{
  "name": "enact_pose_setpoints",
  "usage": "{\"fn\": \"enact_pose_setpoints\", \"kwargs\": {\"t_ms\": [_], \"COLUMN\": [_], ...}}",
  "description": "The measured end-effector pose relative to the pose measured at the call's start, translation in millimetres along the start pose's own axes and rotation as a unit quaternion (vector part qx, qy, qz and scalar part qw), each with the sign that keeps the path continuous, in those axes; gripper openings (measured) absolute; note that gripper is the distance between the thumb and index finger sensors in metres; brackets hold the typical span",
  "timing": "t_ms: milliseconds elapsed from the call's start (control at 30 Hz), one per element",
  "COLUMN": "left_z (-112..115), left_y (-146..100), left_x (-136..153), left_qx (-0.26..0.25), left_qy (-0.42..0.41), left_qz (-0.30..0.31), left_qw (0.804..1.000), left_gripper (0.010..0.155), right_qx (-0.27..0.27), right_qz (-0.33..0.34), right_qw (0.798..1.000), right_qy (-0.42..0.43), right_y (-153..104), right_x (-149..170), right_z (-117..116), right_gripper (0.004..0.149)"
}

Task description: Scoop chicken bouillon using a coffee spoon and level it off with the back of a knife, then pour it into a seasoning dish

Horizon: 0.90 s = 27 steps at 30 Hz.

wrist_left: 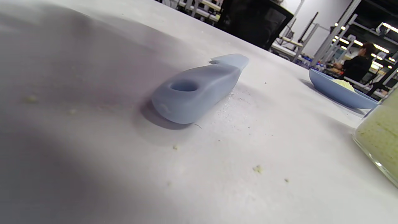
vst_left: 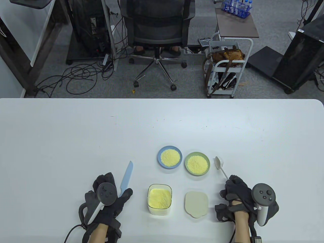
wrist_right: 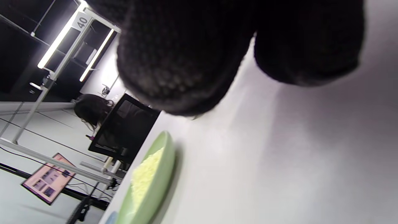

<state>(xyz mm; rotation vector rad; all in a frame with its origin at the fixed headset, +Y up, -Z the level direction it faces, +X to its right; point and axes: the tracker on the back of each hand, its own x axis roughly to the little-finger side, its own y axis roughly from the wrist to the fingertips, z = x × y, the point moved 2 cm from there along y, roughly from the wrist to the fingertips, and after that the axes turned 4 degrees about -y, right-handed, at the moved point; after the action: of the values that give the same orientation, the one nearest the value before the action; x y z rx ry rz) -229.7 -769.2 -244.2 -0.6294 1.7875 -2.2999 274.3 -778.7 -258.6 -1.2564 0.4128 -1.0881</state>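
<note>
While the pale-blue plastic knife lies flat, tip far, its handle lies free beside the left hand; the right hand's fingers pinch the white spoon, bowl far-left.

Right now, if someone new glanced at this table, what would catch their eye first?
Probably the bright yellow chicken bouillon: heaps in a blue dish and a green dish mid-table, more in a clear container nearer the person, its lid lying to its right. Then the black-gloved hands at the near edge, the left hand beside a pale blue knife, the right hand at a white coffee spoon.
</note>
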Motion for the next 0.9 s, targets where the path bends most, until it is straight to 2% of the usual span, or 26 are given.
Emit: {"fn": "enact_pose_setpoints", "kwargs": {"t_ms": [100, 233, 433, 633, 900], "left_z": [0, 0, 0, 0, 0], "left_y": [0, 0, 0, 1, 1], "left_x": [0, 0, 0, 0, 0], "left_qx": [0.0, 0.001, 0.0, 0.001, 0.002], "left_qy": [-0.002, -0.005, -0.01, -0.012, -0.012], "left_qz": [0.001, 0.002, 0.003, 0.003, 0.003], "left_qw": [1.0, 1.0, 1.0, 1.0, 1.0], "left_gripper": [0.103, 0.104, 0.105, 0.105, 0.106], "right_qx": [0.014, 0.025, 0.025, 0.002, -0.027], "right_qz": [-0.01, -0.009, -0.015, -0.022, -0.051], "right_qw": [0.999, 0.99, 0.982, 0.968, 0.965], "right_qy": [-0.035, -0.141, -0.184, -0.251, -0.255], "right_y": [-1, -2, -2, -1, 4], "right_x": [-1, -5, -8, -9, -1], "right_z": [1, 3, -3, -10, -12], "right_gripper": [0.042, 0.04, 0.037, 0.036, 0.038]}}
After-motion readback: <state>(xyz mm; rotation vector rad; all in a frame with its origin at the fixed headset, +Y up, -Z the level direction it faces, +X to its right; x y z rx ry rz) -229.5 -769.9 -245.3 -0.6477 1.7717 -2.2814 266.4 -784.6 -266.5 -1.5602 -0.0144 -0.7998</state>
